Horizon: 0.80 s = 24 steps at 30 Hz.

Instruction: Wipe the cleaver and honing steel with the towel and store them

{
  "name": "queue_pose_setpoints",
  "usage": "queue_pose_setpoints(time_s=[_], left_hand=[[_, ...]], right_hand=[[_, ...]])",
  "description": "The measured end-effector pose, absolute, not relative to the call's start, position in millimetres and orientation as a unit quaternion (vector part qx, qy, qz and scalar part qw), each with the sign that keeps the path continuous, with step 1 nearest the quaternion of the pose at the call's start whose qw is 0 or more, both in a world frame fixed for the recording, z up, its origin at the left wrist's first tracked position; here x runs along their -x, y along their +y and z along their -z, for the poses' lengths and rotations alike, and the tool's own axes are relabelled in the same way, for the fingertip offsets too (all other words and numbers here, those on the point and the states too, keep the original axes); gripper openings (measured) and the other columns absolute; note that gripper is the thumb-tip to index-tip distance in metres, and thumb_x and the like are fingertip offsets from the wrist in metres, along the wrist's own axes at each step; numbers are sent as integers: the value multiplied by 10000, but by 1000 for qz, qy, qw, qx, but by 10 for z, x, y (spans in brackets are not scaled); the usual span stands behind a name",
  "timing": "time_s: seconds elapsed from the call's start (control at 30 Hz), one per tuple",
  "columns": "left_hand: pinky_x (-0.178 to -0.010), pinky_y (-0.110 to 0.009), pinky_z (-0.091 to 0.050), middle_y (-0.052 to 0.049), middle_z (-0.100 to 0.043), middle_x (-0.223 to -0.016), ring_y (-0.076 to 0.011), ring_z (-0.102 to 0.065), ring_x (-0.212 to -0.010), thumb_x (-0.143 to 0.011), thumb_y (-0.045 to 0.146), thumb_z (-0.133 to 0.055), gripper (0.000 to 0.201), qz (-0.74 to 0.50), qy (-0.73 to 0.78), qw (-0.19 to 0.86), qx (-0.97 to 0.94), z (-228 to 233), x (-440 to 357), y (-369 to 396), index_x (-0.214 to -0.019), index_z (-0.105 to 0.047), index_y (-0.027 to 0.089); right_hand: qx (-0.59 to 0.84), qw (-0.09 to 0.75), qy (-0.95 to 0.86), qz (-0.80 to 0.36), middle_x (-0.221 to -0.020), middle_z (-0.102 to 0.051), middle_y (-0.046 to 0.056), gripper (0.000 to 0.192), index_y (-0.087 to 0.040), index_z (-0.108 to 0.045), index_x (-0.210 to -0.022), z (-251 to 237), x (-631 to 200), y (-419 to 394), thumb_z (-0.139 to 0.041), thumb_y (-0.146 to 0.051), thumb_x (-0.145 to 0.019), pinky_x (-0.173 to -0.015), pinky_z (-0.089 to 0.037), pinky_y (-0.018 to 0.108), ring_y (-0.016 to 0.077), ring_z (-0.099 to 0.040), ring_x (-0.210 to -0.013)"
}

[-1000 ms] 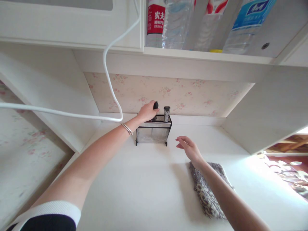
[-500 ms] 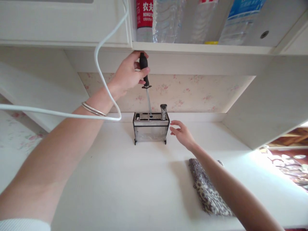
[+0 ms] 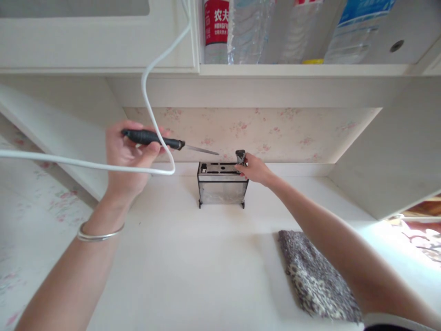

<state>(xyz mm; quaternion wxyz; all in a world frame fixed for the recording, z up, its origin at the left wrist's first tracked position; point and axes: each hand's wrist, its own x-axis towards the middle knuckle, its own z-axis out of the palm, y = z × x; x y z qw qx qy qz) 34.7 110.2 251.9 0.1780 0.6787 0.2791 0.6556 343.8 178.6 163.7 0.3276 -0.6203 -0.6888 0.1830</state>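
My left hand grips the black handle of a sharpening steel, held level in the air with its thin metal rod pointing right, above the white counter. A metal knife block stands at the back of the counter against the flowered wall. At the block's right end, my right hand rests on the top edge, its fingers touching the speckled handle of a knife that sticks up out of a slot.
A white cable loops down in front of my left hand. A leopard-print cloth lies on the counter at the right. Water bottles stand on the shelf above. Cabinet walls close in both sides.
My left hand pulled the sharpening steel up out of the block, then swung it left and turned it level. My right hand moved forward from the counter to the knife handle in the block.
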Motion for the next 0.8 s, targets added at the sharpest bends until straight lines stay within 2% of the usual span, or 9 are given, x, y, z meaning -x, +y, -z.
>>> queue_pose_setpoints(time_s=[0.1,0.17,0.27,0.33,0.4,0.6,0.7,0.8], left_hand=[[-741,-302,-609,39,-677,-1052,-148,-675,-953,-811,232,-717,406,-703,255,120,-653,-2150,-127,943,-1074,-410,255],[-710,-305,-613,3,-690,-1040,-146,-691,-910,-805,128,-704,393,-722,259,77,-637,-1900,9,813,-1054,-413,217],[-673,-342,-619,-59,-686,-1086,-210,-694,-948,-759,37,-705,406,-725,299,49,-619,-1548,185,575,-1019,-440,202],[-658,-353,-618,-92,-679,-1114,-242,-691,-964,-740,23,-705,382,-716,341,48,-607,-1327,293,418,-987,-470,194],[-689,-350,-615,-99,-674,-1140,-239,-687,-979,-754,37,-689,332,-698,382,43,-604,-1116,402,286,-970,-493,194],[-720,-300,-604,-75,-682,-1137,-219,-675,-1018,-759,62,-680,331,-600,433,-39,-671,-579,767,42,-1010,-522,210],[-758,-323,-596,-90,-675,-1155,-216,-680,-1003,-734,28,-695,413,-566,441,-83,-692,-388,933,-36,-1058,-521,215],[-778,-317,-583,-109,-677,-1144,-212,-678,-1008,-732,8,-693,445,-542,440,-111,-707,-256,1032,-90,-1088,-518,210]], right_hand=[[616,300,-701,-198,-709,-672,14,223,-191,-542,-963,-1762,-3459,1806,-643,-313,-807,-517,-434,232,139,-618,-555],[606,312,-706,-192,-757,-678,16,220,-188,-542,-956,-1898,-3469,1786,-655,-305,-806,-493,-425,210,127,-625,-564],[575,362,-708,-193,-885,-684,39,228,-186,-559,-945,-2167,-3485,1746,-670,-330,-808,-462,-427,203,118,-635,-571],[550,399,-704,-205,-941,-681,60,251,-173,-571,-963,-2372,-3499,1721,-673,-349,-816,-483,-460,218,113,-632,-568],[526,431,-704,-203,-976,-677,74,282,-156,-584,-996,-2581,-3512,1687,-676,-356,-820,-522,-489,232,97,-624,-568],[437,506,-729,-144,-912,-674,35,268,-156,-620,-944,-3065,-3502,1473,-720,-342,-778,-511,-510,235,77,-595,-552],[404,533,-736,-105,-969,-680,19,225,-195,-639,-942,-3094,-3389,1279,-729,-316,-775,-525,-539,241,85,-616,-568],[398,557,-728,-43,-997,-694,33,220,-182,-638,-1010,-2914,-3135,1010,-707,-239,-808,-548,-551,231,93,-652,-596]])
